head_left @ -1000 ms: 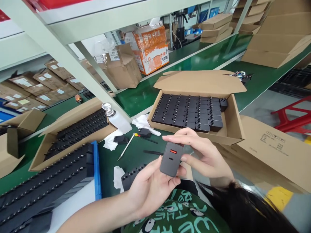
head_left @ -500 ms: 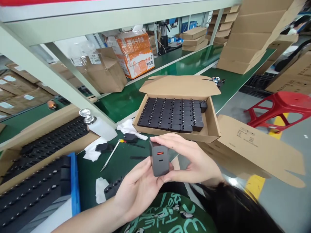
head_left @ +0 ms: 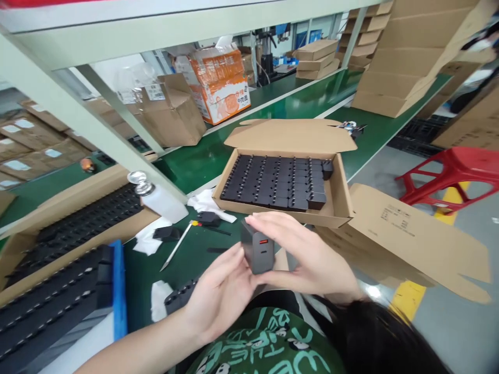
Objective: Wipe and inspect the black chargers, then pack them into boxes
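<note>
Between my two hands I hold a dark grey charger (head_left: 259,254), its port face turned toward me with an orange-red USB slot above a smaller oval one. My left hand (head_left: 224,296) grips it at the left side and from below. The fingers of my right hand (head_left: 307,257) lie over its top, with the thumb by its lower edge. Just beyond is an open cardboard box (head_left: 284,215) holding rows of black chargers (head_left: 268,179). Single dark chargers (head_left: 208,218) rest on the green bench near white cloths (head_left: 148,239).
A white pump bottle (head_left: 161,200) stands beside the shelf post. A pointed knife-like tool (head_left: 177,246) lies on the bench. At left are a blue bin (head_left: 120,291) and a long carton of black pieces (head_left: 86,228). A red stool (head_left: 456,171) stands at right.
The charger has turned slightly in my hands, so more of its left side shows. Both hands stay on it. The camera view has shifted a little.
</note>
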### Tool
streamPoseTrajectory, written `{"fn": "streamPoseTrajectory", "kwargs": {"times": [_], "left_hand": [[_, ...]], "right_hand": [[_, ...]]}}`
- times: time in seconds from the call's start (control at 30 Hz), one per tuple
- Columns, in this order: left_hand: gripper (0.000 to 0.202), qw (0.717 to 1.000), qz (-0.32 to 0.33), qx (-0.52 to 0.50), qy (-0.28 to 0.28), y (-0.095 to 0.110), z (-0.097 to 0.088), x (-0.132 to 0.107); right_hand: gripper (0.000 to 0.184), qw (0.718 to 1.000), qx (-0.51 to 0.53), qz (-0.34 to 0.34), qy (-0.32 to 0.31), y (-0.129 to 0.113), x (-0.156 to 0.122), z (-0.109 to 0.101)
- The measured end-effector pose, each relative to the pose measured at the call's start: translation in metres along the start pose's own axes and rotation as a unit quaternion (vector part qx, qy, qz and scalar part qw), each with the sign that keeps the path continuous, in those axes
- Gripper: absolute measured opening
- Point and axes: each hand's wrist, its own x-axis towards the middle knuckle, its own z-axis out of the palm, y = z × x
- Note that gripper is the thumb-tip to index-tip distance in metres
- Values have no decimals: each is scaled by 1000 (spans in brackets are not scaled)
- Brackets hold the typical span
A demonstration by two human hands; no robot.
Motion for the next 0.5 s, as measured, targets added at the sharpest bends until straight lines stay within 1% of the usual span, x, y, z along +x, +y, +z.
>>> {"fn": "streamPoseTrajectory", "kwargs": {"times": [0.03,0.1,0.13,0.17,0.23,0.27,0.3,0.33,0.37,0.4,0.43,0.5], "left_hand": [[15,999,23,35,24,-2,-2,2],[19,988,57,128,61,-5,-5,9],[25,979,62,182,62,-6,-7,12],[32,968,63,238,50,-6,-9,15],[42,934,72,349,21,-2,-16,16],[44,910,88,404,14,2,-22,14],[46,881,114,458,21,8,-29,9],[48,849,146,506,43,15,-38,2],[49,816,181,544,75,21,-48,-7],[52,786,217,567,116,28,-59,-18],[54,767,247,570,161,34,-71,-30],[55,750,302,531,254,41,-93,-56]], "right_hand": [[64,997,-71,13,-6,-3,0,1],[51,978,-205,40,-18,-9,2,4],[50,966,-252,54,-28,-11,3,4],[53,957,-280,67,-42,-11,3,3],[62,951,-288,94,-55,-4,1,-8],[64,952,-279,115,-48,5,-2,-19],[64,953,-267,144,-28,18,-6,-33],[59,952,-249,177,3,34,-12,-49],[55,946,-240,214,38,54,-18,-68],[57,937,-238,247,64,74,-25,-87],[58,932,-237,267,67,95,-32,-105],[54,933,-223,281,38,130,-42,-133]]}}
